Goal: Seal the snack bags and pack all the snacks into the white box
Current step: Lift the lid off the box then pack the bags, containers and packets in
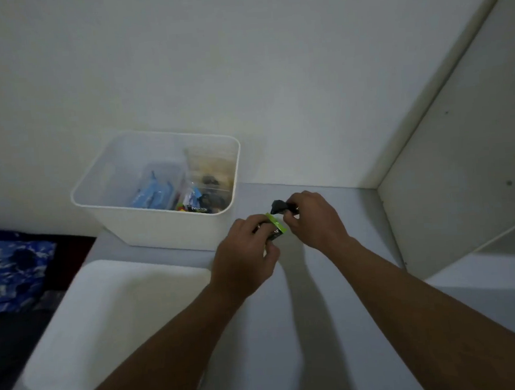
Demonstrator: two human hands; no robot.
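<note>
Sealing the bag (275,224) looks like the step in hand. The left hand (248,250) holds it above the tabletop (333,296), a little right of the view's centre, with its grip curled round the bag's lower body. The right hand (312,218), at two o'clock from the left, pinches what looks like a black clip (278,207) in a narrow grip at the bag's top edge. To do this well, the left grip should probably keep the top flat and taut so the clip bites across the whole fold rather than one corner. Pressing the air out first would likely help the bag pack low. The box (161,229) stands near, at ten o'clock from the hands, with several snacks inside, so the carry should be short.
</note>
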